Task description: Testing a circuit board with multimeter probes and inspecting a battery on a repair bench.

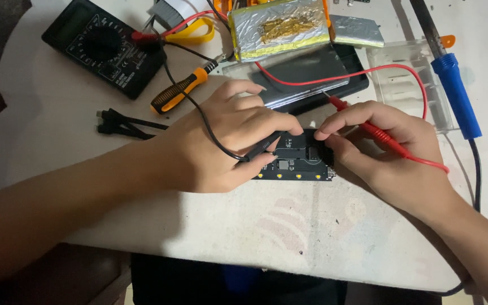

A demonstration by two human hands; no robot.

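The left hand point(221, 138) pinches a black probe point(264, 147) between thumb and fingers, tip down on the small black circuit board point(297, 161) lying on the white table point(312, 226) between both hands. The right hand point(385, 147) grips a red probe point(368, 129) the same way, its tip pointing away while a fingertip rests on the board. This looks like probing the board; the red tip likely needs turning down onto a contact. Behind: one black meter point(103, 45), one orange-handled screwdriver point(179, 90), one blue-handled soldering iron point(453, 85), two foil-wrapped packs.
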